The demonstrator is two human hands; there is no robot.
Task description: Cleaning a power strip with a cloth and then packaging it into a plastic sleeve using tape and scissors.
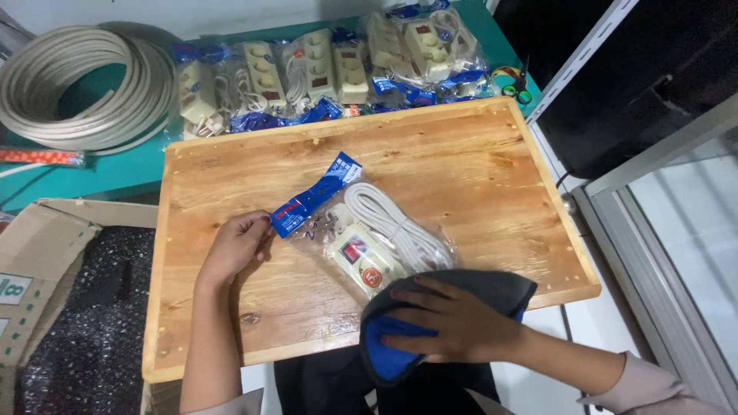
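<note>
A bagged white power strip (367, 242) with a coiled cord and a blue header card lies on the wooden board (461, 177). My left hand (237, 246) rests on the board with its fingertips at the blue card end of the bag. At the board's near edge my right hand (453, 319) grips a dark grey and blue cloth (392, 350), which covers the bag's near end.
Several more bagged power strips (330, 69) lie in a row on the teal table behind the board. A coil of white cable (84, 84) sits at the far left. Scissors (519, 84) lie at the far right. An open cardboard box (69, 307) stands on my left.
</note>
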